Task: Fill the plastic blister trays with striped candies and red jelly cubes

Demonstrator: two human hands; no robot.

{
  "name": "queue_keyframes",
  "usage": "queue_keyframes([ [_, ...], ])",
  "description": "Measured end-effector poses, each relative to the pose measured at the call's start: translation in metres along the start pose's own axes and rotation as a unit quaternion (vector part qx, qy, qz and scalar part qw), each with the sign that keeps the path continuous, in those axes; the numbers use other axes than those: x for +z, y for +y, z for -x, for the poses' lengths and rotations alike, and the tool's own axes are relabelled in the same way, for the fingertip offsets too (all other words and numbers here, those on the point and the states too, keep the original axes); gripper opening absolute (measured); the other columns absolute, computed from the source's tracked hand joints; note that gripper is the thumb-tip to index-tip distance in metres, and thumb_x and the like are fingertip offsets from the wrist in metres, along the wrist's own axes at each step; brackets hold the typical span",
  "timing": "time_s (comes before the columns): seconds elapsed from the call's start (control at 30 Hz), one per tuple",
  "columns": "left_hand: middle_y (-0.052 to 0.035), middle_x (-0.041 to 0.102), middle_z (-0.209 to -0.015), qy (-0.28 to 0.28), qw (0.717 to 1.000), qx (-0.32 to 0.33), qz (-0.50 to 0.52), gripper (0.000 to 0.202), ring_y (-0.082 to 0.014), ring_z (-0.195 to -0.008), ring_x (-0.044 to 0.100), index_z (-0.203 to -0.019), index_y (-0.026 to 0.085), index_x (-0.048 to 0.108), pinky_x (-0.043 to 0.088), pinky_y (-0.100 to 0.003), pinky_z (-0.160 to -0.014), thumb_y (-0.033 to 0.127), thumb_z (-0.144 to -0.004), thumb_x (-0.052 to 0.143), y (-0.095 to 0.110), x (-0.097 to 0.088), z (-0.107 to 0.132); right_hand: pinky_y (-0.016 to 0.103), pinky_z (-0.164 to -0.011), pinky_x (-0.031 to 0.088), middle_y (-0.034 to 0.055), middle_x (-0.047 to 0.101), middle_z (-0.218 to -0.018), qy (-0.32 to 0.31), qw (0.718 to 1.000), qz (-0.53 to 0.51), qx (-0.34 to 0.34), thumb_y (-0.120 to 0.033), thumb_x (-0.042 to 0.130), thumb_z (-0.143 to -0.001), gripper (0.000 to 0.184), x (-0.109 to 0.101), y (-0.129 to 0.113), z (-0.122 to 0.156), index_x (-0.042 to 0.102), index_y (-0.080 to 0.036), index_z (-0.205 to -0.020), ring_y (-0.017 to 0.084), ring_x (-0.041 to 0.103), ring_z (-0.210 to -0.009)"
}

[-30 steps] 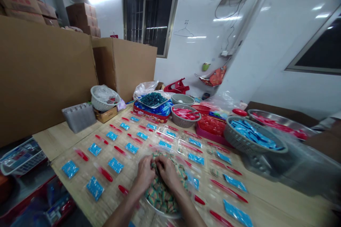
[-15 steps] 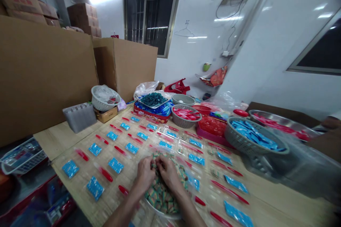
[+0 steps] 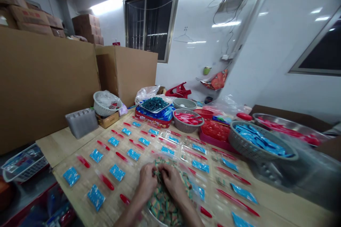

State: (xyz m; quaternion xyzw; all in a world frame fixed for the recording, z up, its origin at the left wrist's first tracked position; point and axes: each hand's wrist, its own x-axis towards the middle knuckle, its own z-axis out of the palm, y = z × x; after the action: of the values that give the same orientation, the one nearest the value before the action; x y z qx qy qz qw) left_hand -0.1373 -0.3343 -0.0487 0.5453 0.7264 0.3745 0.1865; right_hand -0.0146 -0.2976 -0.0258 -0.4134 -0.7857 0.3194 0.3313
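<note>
Both hands are over a round clear bowl (image 3: 157, 220) heaped with small green-and-tan striped pieces (image 3: 166, 204). My left hand (image 3: 147, 179) has its fingers pinched at the bowl's left side, with a bit of a green piece showing at the tips. Beside it, my right hand (image 3: 173, 181) is closed too, fingertips bent down among the pieces; what they grip is hidden. Around the bowl, clear plastic trays lie in rows, holding blue packets (image 3: 117, 172) and red pen-shaped tools (image 3: 106, 181). A few trays on the right also hold striped pieces (image 3: 221, 181).
Behind the trays stand a red tin (image 3: 151, 122) of blue items, a grey basket (image 3: 188, 127) of pink-red tools and a pink tray (image 3: 213, 140) of red pieces. At right are a grey basket (image 3: 253, 150) of blue packets and a metal bowl (image 3: 323, 135). Cardboard (image 3: 48, 81) walls the left.
The camera view has tilted up slightly, so the scene sits a little lower. Both hands stay at the bowl, with their fingers still pinched together close to each other.
</note>
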Motion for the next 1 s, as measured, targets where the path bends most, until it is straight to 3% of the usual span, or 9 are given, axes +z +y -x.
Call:
queue_keyframes([
  [0.17, -0.0030, 0.066, -0.077, 0.003, 0.998, -0.010, 0.055, 0.032, -0.0177, -0.075, 0.059, -0.080, 0.017, 0.067, 0.044, -0.026, -0.070, 0.001, -0.059, 0.050, 0.001, -0.003, 0.000, 0.035, -0.088, 0.043, 0.0051, 0.069, -0.095, -0.009, 0.998, -0.037, -0.042, -0.007, 0.044, -0.061, 0.038, -0.004, 0.001, 0.005, 0.067, -0.021, -0.087, 0.023, 0.060, -0.095],
  [0.3, -0.0036, 0.067, -0.079, 0.006, 0.997, -0.010, 0.073, 0.033, -0.0174, -0.074, 0.060, -0.082, 0.016, 0.067, 0.045, -0.026, -0.071, 0.000, -0.058, 0.050, 0.001, -0.001, 0.000, 0.036, -0.087, 0.044, 0.0052, 0.069, -0.094, -0.003, 0.999, -0.027, -0.023, -0.012, 0.048, -0.069, 0.029, -0.002, 0.004, 0.006, 0.068, -0.022, -0.088, 0.023, 0.061, -0.094],
  [0.5, -0.0041, 0.068, -0.074, -0.017, 0.999, 0.002, 0.044, 0.029, -0.0179, -0.073, 0.062, -0.080, 0.015, 0.066, 0.047, -0.027, -0.068, 0.003, -0.061, 0.048, 0.003, 0.000, -0.002, 0.037, -0.083, 0.043, 0.0061, 0.068, -0.088, 0.003, 0.999, 0.037, -0.027, -0.010, 0.049, -0.070, 0.023, -0.001, 0.007, 0.008, 0.066, -0.020, -0.081, 0.024, 0.059, -0.089],
  [0.6, -0.0056, 0.069, -0.076, -0.027, 0.995, 0.018, 0.099, 0.030, -0.0191, -0.071, 0.064, -0.081, 0.015, 0.066, 0.050, -0.028, -0.068, 0.007, -0.059, 0.047, 0.003, -0.002, 0.001, 0.034, -0.082, 0.043, 0.0050, 0.068, -0.086, 0.003, 0.998, 0.045, -0.045, -0.009, 0.048, -0.072, 0.023, -0.005, -0.004, 0.013, 0.066, -0.020, -0.080, 0.022, 0.059, -0.087],
  [0.7, -0.0060, 0.071, -0.080, 0.022, 0.985, 0.028, 0.167, 0.033, -0.0219, -0.074, 0.066, -0.084, 0.016, 0.065, 0.054, -0.031, -0.069, 0.015, -0.055, 0.050, -0.004, -0.004, -0.001, 0.031, -0.083, 0.043, 0.0032, 0.068, -0.086, 0.071, 0.997, 0.006, -0.036, -0.011, 0.052, -0.074, 0.019, -0.014, -0.016, 0.012, 0.066, -0.021, -0.080, 0.019, 0.059, -0.088],
  [0.77, -0.0056, 0.071, -0.076, 0.015, 0.984, 0.027, 0.176, 0.028, -0.0236, -0.069, 0.066, -0.080, 0.017, 0.065, 0.055, -0.034, -0.066, 0.024, -0.054, 0.054, -0.009, -0.005, -0.007, 0.028, -0.078, 0.045, 0.0016, 0.069, -0.081, 0.127, 0.990, -0.062, -0.013, -0.014, 0.055, -0.073, 0.015, -0.030, -0.019, 0.007, 0.067, -0.021, -0.078, 0.017, 0.061, -0.081],
  [0.87, -0.0057, 0.072, -0.070, -0.006, 0.982, 0.019, 0.189, 0.028, -0.0252, -0.066, 0.067, -0.075, 0.017, 0.066, 0.056, -0.036, -0.063, 0.034, -0.053, 0.058, -0.011, -0.007, -0.013, 0.026, -0.072, 0.047, 0.0013, 0.068, -0.073, 0.199, 0.969, -0.148, 0.021, -0.020, 0.060, -0.071, 0.008, -0.071, -0.011, 0.008, 0.067, -0.019, -0.074, 0.016, 0.062, -0.073],
  [1.0, -0.0062, 0.070, -0.065, -0.020, 0.979, 0.022, 0.202, 0.031, -0.0252, -0.064, 0.067, -0.070, 0.016, 0.065, 0.056, -0.035, -0.062, 0.043, -0.055, 0.061, -0.006, -0.010, -0.011, 0.025, -0.066, 0.046, 0.0011, 0.065, -0.069, 0.202, 0.966, -0.138, 0.079, -0.027, 0.065, -0.066, 0.012, -0.138, 0.031, 0.037, 0.064, -0.016, -0.071, 0.015, 0.059, -0.068],
])
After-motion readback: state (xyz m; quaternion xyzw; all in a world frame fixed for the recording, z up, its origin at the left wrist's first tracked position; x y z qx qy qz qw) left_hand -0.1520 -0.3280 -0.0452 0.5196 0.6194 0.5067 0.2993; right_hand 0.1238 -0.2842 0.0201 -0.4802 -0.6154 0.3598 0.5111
